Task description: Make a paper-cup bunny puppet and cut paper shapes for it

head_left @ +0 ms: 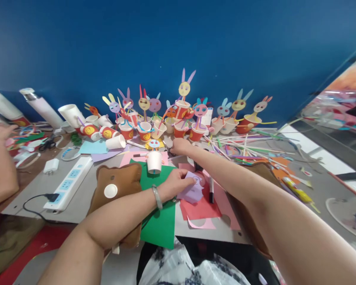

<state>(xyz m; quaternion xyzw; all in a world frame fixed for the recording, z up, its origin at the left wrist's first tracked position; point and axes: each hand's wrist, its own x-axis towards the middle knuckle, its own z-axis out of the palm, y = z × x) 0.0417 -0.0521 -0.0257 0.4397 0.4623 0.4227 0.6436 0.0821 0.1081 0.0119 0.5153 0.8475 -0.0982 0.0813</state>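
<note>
My left hand pinches a piece of purple paper with cut edges and a small drawing on it. Beneath that lie red paper and pink paper, with a black-and-white marker at the right. My right hand is stretched forward to the table, close to the row of cups; its fingers are curled, and what they hold, if anything, is hidden. Between my hands and to the left, a white paper cup stands upside down at the edge of green paper, a blue paper face just behind it.
Rabbit-faced paper cups line the blue wall. Many coloured pipe cleaners lie at the right. A brown cushion, a power strip and a charger are at the left. Another person's arm reaches in at far left.
</note>
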